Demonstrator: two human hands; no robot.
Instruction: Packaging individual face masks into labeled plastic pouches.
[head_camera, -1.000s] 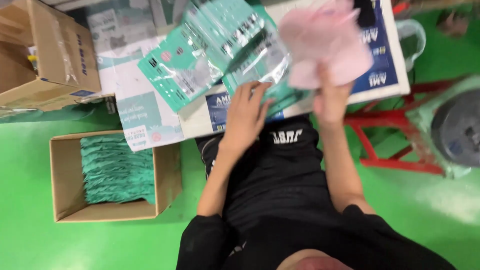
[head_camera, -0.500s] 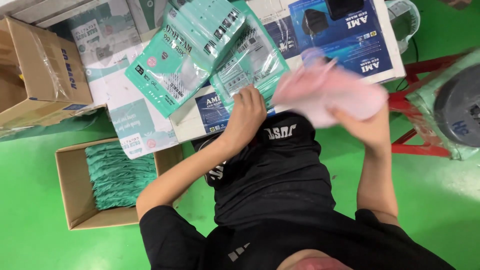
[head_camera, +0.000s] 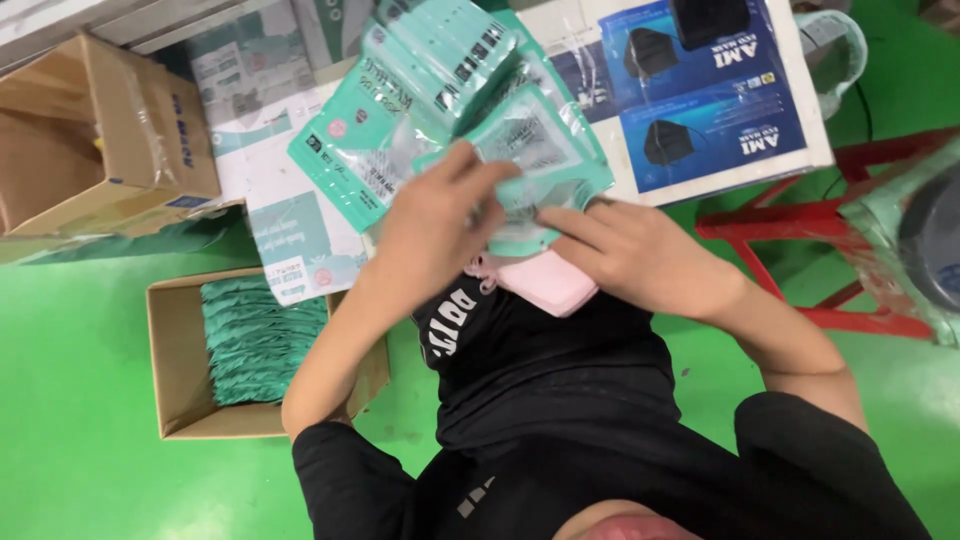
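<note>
My left hand (head_camera: 435, 225) grips the near edge of a teal and clear plastic pouch (head_camera: 530, 150) that lies on top of a fan of similar pouches (head_camera: 440, 60). My right hand (head_camera: 640, 255) holds a stack of pink masks (head_camera: 545, 280) against the pouch's opening, fingers pressed on the pouch edge. The masks sit partly under both hands, just above my black shirt.
An open cardboard box (head_camera: 170, 400) with teal packs (head_camera: 260, 340) stands on the green floor at the left. A larger brown carton (head_camera: 100, 140) is at the upper left. A white box with blue labels (head_camera: 710, 100) lies upper right, beside a red stool frame (head_camera: 800, 225).
My right hand has brought the pink masks down from the upper right to the pouch opening. My left hand has closed on the pouch edge.
</note>
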